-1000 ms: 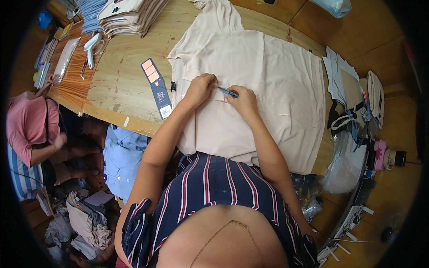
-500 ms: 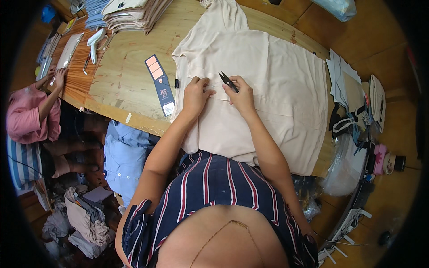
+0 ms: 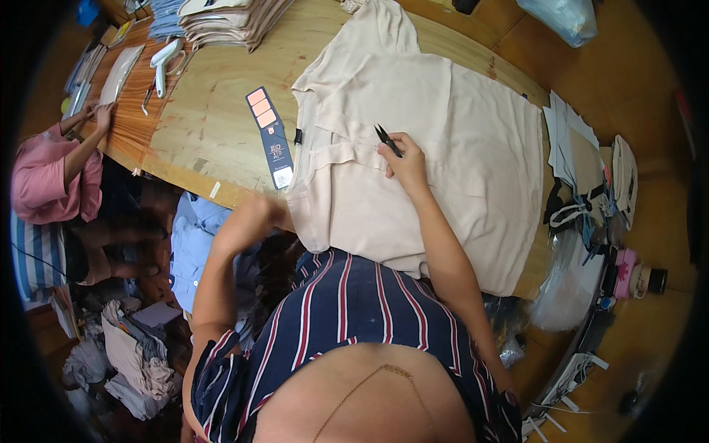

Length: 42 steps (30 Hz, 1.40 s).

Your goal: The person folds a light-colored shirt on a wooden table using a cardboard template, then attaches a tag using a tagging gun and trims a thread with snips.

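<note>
A cream blouse [image 3: 473, 140] lies spread on the wooden table, with its neck opening toward the left. Above its front placket, my right hand [image 3: 406, 162] is closed around black thread snips [image 3: 388, 140], whose blades point up and to the left. My left hand [image 3: 255, 218] is at the table's front edge, beside the blouse's near left corner. Motion blurs its fingers, so whether they grip the cloth does not show. A dark hang tag [image 3: 270, 140] with pale pink squares lies just left of the neckline, joined by a thin cord.
Folded garments [image 3: 233, 22] are stacked at the back left, near a white tagging gun [image 3: 162, 66]. A co-worker in pink [image 3: 55, 177] handles a plastic-wrapped packet at far left. Blue shirts [image 3: 196, 244] hang below the table's edge. Papers [image 3: 572, 133] sit at right.
My left hand has left the placket and moved down and left to the table's edge. The right hand, with the snips, has shifted slightly right. The placket area lies uncovered.
</note>
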### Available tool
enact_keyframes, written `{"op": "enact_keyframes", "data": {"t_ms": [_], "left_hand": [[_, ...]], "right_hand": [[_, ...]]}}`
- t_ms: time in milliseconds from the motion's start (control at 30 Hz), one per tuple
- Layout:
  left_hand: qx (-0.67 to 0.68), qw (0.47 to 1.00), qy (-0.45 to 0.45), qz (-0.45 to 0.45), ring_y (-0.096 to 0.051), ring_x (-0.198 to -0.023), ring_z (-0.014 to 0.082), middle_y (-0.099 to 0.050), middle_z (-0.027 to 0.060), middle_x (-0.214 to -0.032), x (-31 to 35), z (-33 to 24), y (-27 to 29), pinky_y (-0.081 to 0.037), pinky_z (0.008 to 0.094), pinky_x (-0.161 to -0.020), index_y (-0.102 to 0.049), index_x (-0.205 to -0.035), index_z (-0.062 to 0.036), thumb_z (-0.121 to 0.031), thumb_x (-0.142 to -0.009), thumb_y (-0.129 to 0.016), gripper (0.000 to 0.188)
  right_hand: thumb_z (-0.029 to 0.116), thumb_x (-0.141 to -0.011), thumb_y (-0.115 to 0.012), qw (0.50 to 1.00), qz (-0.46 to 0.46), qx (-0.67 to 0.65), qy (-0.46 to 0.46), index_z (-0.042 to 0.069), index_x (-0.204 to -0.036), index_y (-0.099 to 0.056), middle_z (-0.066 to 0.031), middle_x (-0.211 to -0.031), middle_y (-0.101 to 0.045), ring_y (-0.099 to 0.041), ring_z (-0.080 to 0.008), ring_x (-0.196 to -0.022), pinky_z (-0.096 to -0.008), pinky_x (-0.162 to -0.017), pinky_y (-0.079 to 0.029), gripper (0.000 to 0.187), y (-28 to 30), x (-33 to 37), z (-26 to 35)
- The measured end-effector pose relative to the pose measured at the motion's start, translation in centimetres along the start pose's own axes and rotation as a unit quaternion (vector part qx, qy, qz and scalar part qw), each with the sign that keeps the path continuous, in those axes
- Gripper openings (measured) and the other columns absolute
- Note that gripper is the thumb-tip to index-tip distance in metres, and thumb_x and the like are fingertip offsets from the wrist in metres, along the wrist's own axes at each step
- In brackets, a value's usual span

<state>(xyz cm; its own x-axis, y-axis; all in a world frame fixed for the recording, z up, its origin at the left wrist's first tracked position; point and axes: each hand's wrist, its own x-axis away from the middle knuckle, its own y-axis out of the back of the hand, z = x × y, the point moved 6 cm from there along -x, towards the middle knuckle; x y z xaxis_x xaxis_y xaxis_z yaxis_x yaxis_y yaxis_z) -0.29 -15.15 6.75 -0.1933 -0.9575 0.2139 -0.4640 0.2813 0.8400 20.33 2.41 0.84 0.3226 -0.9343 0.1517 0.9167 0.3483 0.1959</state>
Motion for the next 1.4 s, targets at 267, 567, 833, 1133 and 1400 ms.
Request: {"op": "enact_keyframes", "data": {"t_ms": [267,567,833,1133,1400], "left_hand": [[0.077,0.975,-0.001,-0.207,-0.054,-0.064,0.0300,-0.056,0.0138,-0.069,-6.4,-2.0,1.4,-0.042,0.0331,-0.059,-0.062,-0.078,0.0001,-0.011,-0.072,-0.062,0.013],[0.111,0.954,-0.002,-0.277,-0.056,-0.070,0.0290,-0.057,0.0134,-0.075,-15.8,-0.6,-1.4,-0.044,0.0341,-0.064,-0.060,-0.076,0.0009,-0.007,-0.069,-0.062,0.011],[-0.001,0.998,0.011,0.054,-0.059,-0.072,0.0237,-0.060,0.0162,-0.075,-3.7,-0.2,0.7,-0.044,0.0300,-0.065,-0.061,-0.080,-0.0001,-0.012,-0.071,-0.063,0.015],[0.171,0.946,-0.007,-0.275,-0.054,-0.062,0.0223,-0.057,0.0125,-0.071,-8.3,3.1,4.2,-0.041,0.0304,-0.056,-0.061,-0.082,0.0025,-0.007,-0.075,-0.059,0.012],[0.090,0.941,0.027,-0.324,-0.056,-0.072,0.0200,-0.058,0.0117,-0.083,-16.7,5.7,1.7,-0.044,0.0294,-0.064,-0.058,-0.081,0.0020,-0.004,-0.075,-0.056,0.009]], "right_hand": [[0.015,-0.078,-0.060,1.000,0.000,-0.018,-0.022,-0.003,-0.094,-0.050,-0.0089,-0.072,-0.062,-0.046,-0.0081,-0.037,-0.0219,-0.034,-0.037,0.027,0.0,-0.2,-0.2],[0.016,-0.079,-0.059,0.999,-0.013,-0.030,-0.018,-0.003,-0.094,-0.049,-0.0093,-0.072,-0.062,-0.045,-0.0086,-0.036,-0.0224,-0.033,-0.035,0.026,0.2,-0.2,-0.5],[0.016,-0.079,-0.058,0.999,-0.026,-0.032,-0.036,-0.004,-0.094,-0.049,-0.0090,-0.074,-0.063,-0.045,-0.0087,-0.037,-0.0225,-0.035,-0.037,0.027,0.5,0.3,-0.7],[0.018,-0.075,-0.062,0.996,-0.016,0.066,0.064,0.002,-0.091,-0.053,-0.0080,-0.070,-0.061,-0.050,-0.0112,-0.040,-0.0247,-0.038,-0.040,0.024,-3.0,-1.8,4.8],[0.019,-0.072,-0.066,0.990,-0.041,0.117,0.071,0.002,-0.093,-0.055,-0.0068,-0.072,-0.062,-0.054,-0.0104,-0.052,-0.0241,-0.048,-0.043,0.029,-6.4,-5.5,1.9]]}}
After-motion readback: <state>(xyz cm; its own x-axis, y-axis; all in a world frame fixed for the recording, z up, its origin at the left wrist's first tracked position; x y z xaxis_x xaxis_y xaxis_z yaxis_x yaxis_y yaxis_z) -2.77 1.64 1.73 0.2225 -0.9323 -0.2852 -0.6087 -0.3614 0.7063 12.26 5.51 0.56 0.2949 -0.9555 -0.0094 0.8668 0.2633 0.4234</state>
